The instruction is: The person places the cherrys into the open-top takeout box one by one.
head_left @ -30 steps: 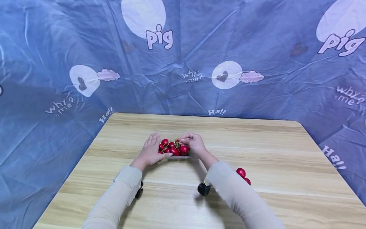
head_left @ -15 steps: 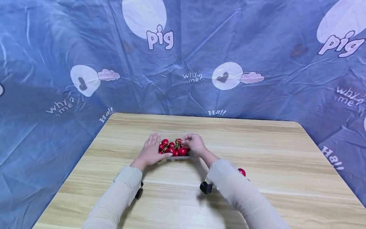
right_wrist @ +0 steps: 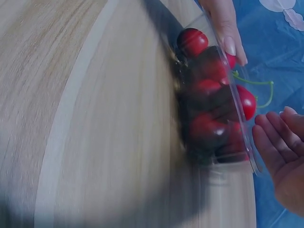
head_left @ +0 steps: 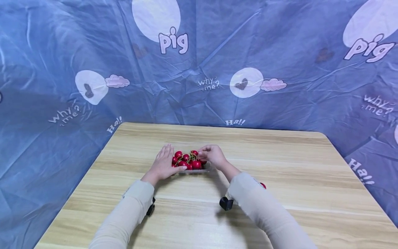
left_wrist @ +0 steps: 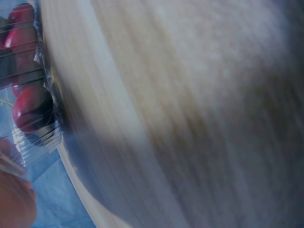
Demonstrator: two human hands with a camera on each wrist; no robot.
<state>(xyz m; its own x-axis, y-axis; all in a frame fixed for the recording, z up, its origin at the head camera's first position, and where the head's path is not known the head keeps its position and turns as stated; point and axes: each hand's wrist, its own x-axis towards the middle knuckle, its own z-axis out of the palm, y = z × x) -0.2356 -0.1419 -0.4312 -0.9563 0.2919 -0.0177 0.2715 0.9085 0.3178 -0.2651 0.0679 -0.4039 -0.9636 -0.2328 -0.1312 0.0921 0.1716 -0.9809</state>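
A clear plastic box [head_left: 194, 171] holds several red cherries [head_left: 196, 165] with green stems. My left hand [head_left: 163, 165] lies along the box's left end, fingers straight, thumb at the front rim. In the right wrist view, that left hand [right_wrist: 222, 23] touches the box's far end. My right hand [head_left: 214, 156] is over the box's right end, fingers loosely bent beside the cherries. The right wrist view shows this right hand [right_wrist: 285, 152] with its palm in sight and nothing visible held; a stem [right_wrist: 270, 92] curves just apart from its fingertips.
A loose cherry [head_left: 263, 185] shows on the wooden table [head_left: 186, 214], partly covered by my right sleeve [head_left: 264, 211]. Behind the table hangs a blue printed cloth [head_left: 199, 103]. Each wrist carries a small black camera [head_left: 226, 203].
My right hand has shifted slightly right, and its sleeve covers more of the loose cherries. The cherries at the box's right end have shifted a little. My left hand stays in place.
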